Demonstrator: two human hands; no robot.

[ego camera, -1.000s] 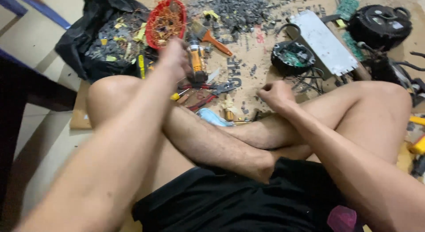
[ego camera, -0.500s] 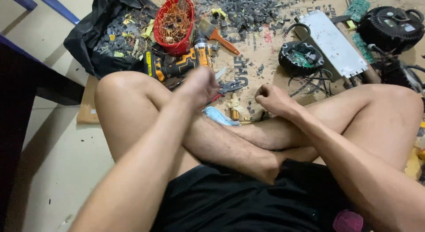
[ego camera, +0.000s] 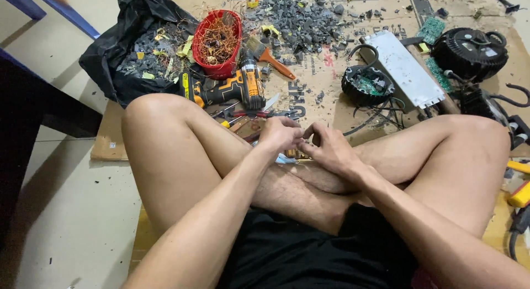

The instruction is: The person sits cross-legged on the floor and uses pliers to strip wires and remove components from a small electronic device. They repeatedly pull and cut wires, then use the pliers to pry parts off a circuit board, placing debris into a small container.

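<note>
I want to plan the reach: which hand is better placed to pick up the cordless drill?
Probably the left hand. It is on the same side as the cordless drill and nearer to it. The right hand would need to cross over the left.

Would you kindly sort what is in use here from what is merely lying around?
In hand:
left hand and right hand, fingertips meeting over something too small to identify

Lying about:
yellow-and-black cordless drill
red plastic basket of copper wire
wooden-handled paintbrush
grey metal box
round black housing with green circuit board
black bag of scrap
</note>
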